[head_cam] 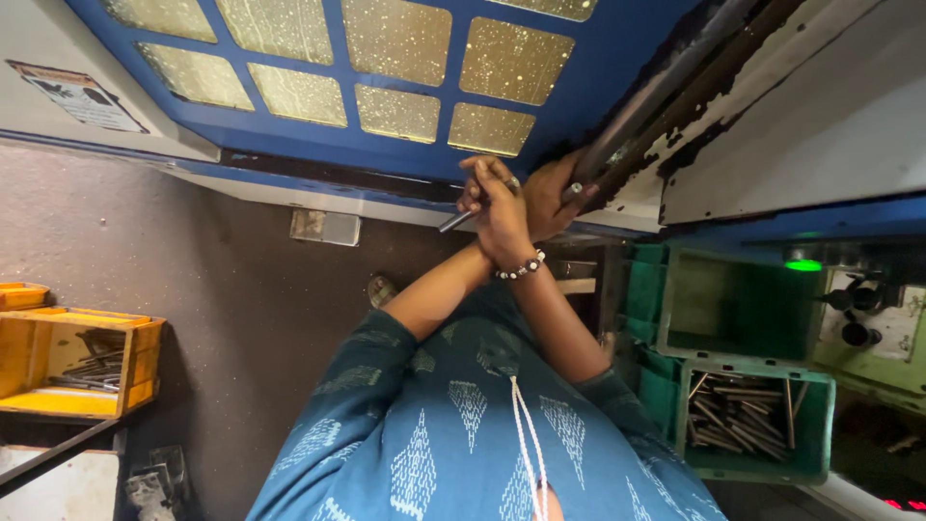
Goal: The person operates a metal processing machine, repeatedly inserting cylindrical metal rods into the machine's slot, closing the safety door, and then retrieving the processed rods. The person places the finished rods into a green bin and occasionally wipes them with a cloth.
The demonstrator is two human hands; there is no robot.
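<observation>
My arms cross in front of me. My right hand (498, 205), with a beaded bracelet at the wrist, is closed around a short metal rod (456, 221) that sticks out to the left. Behind it my left hand (552, 196) grips the lower end of a long dark handle bar (666, 87) at the edge of a blue machine door (588, 68) with several speckled window panes. Both hands touch each other at the door's edge.
A green crate (815, 425) with several metal rods sits at the lower right, another green bin (675, 299) above it. A yellow crate (140, 362) with rods stands at the left. A green lamp (803, 264) glows by black knobs (854, 333). Dark floor lies between.
</observation>
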